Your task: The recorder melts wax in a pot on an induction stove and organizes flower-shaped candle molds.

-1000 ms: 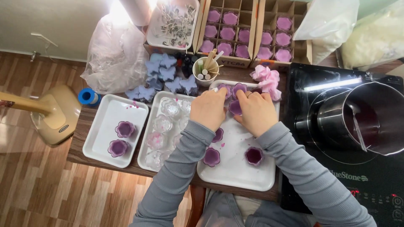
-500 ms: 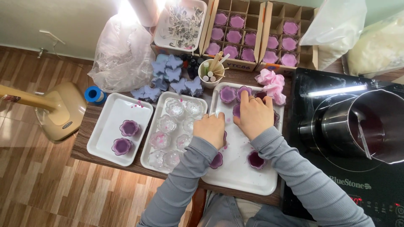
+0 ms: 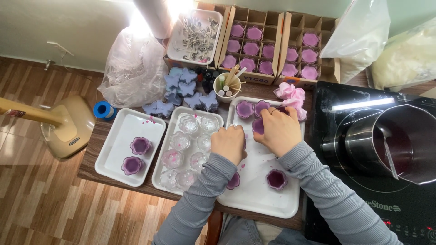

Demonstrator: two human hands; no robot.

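— Between the two hands, what is being held?

— A purple flower-shaped candle cup (image 3: 258,125) is gripped by the right hand (image 3: 280,131), whose fingers are curled and closed around it over the white tray (image 3: 254,199).

— And the left hand (image 3: 229,143)?

— It is seen half curled, knuckles up, resting on the tray's left edge just beside the right hand. Something purple is glimpsed under its palm, but whether that is actually gripped cannot be told from this angle.

— What is found ahead of the fingers?

— Two more purple cups (image 3: 253,109) are stood at the tray's far end, just beyond the right fingertips, with pink flower pieces (image 3: 290,94) off to the right of them.

— And nearer the wrists?

— A filled cup (image 3: 276,178) is set below the right wrist, and another (image 3: 233,181) is partly covered by the left sleeve.

— To the left of the left hand?

— A tray of clear empty cups (image 3: 188,140) is placed close beside it; further left, two purple cups sit on a third tray (image 3: 131,131).
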